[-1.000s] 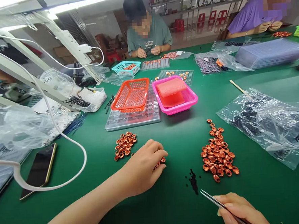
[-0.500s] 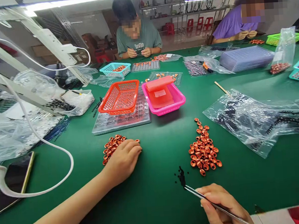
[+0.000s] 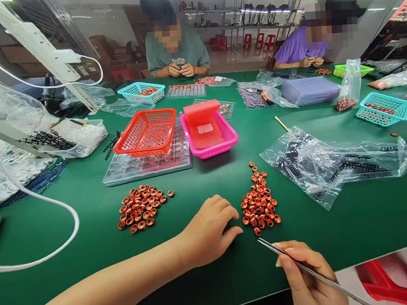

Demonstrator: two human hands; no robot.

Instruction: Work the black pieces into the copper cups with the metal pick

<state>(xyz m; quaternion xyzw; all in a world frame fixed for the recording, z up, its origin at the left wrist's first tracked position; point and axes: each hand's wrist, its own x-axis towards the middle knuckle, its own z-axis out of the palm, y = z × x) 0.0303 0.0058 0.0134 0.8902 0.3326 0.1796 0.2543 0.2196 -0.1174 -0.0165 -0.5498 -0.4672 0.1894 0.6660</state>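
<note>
My left hand [image 3: 211, 230] is beside the right-hand pile of copper-coloured, hollow oval pieces [image 3: 260, 204], thumb and fingers apart, with nothing visible in it. My right hand [image 3: 310, 272] grips metal tweezers [image 3: 271, 246], whose slightly parted tips hang just below that pile with nothing seen between them. A second pile of the same copper pieces [image 3: 138, 209] lies to the left, one piece a little apart from it. The small black bits are out of sight, perhaps behind my left hand.
A red basket [image 3: 146, 151] sits on stacked clear trays [image 3: 145, 169], beside a pink basket [image 3: 215, 151] holding a red packet. At right lies a clear bag of black parts [image 3: 314, 164]. A white cable [image 3: 60, 200] loops at left. Two people work across the table.
My left hand has left the left pile and moved right, beside the other pile. The tweezers have risen towards the right pile, and the black bits no longer show. The view has shifted right.
</note>
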